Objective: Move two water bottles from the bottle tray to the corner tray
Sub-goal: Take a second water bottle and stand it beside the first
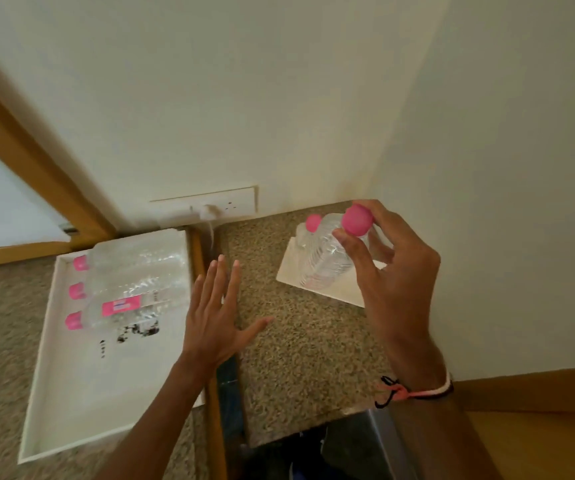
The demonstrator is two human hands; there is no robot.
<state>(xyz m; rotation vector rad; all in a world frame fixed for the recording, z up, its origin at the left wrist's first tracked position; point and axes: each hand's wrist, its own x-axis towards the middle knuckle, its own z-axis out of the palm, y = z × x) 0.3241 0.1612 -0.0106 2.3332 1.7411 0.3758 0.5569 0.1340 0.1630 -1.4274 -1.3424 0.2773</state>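
A large white bottle tray (71,393) lies at the left with three clear, pink-capped water bottles (133,289) lying on their sides at its far end. A small white corner tray (288,268) sits by the wall corner at the right. One pink-capped bottle (308,233) stands on it. My right hand (393,271) grips a second bottle (331,258) by its pink cap, over the corner tray beside the first. My left hand (217,313) hovers flat and open between the two trays, holding nothing.
A wall socket plate (210,199) with a white plug and cable sits on the wall between the trays. A wooden strip (206,306) and a gap divide the speckled counter. Walls close in behind and right of the corner tray.
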